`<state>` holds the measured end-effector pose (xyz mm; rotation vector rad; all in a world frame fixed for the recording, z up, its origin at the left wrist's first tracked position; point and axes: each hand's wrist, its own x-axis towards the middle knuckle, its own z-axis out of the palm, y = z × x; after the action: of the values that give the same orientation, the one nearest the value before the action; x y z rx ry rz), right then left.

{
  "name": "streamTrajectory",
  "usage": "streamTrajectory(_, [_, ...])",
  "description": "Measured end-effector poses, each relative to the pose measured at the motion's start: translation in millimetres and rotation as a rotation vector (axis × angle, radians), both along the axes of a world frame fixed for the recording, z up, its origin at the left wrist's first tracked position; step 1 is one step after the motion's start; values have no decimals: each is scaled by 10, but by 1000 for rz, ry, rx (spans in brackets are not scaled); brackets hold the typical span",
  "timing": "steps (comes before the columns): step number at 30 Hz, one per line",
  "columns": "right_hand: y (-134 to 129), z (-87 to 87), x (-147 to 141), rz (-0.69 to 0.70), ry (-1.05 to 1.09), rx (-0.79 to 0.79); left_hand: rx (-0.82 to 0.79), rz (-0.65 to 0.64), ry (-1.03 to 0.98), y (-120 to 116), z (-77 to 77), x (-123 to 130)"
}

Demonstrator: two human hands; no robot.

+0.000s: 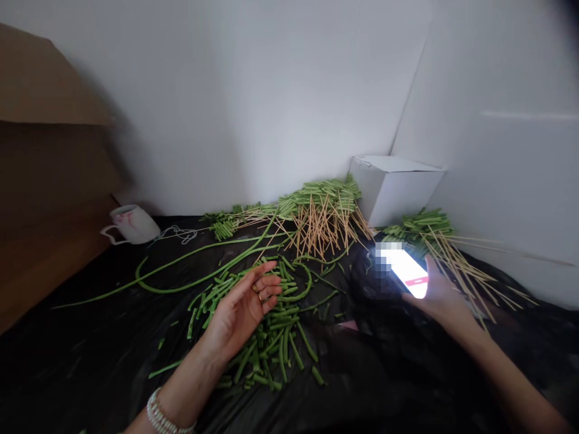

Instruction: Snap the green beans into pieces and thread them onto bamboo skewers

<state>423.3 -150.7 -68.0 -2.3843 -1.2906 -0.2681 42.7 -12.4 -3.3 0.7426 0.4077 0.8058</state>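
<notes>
Green beans [283, 346] part-hidden behind left hand [246, 301]

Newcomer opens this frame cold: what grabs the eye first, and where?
Probably the glowing phone in the right hand, right of centre. Next, the open left hand, in front of a heap of cut green pieces near the middle. Behind, the fan of pale sticks stands out, left of the white box.
</notes>
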Motion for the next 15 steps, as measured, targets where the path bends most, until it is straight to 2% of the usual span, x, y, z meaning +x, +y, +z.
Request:
streamTrajectory(4, [-55, -15, 24, -22, -83, -38, -11, 16, 2, 4, 13, -2])
streamTrajectory(7, [-165, 104, -88, 51, -170, -90, -17, 23, 13, 17, 18, 0])
streamTrajectory(11, [-270, 501, -461, 113, -139, -26, 15, 50, 56, 24, -3, 7])
streamTrajectory(13, [-222, 735, -750, 255, -86, 84, 50, 65, 84, 15, -19, 4])
streamTrajectory(15, [-86, 924, -1083, 483, 26, 135, 101, 79, 119, 4, -19, -6])
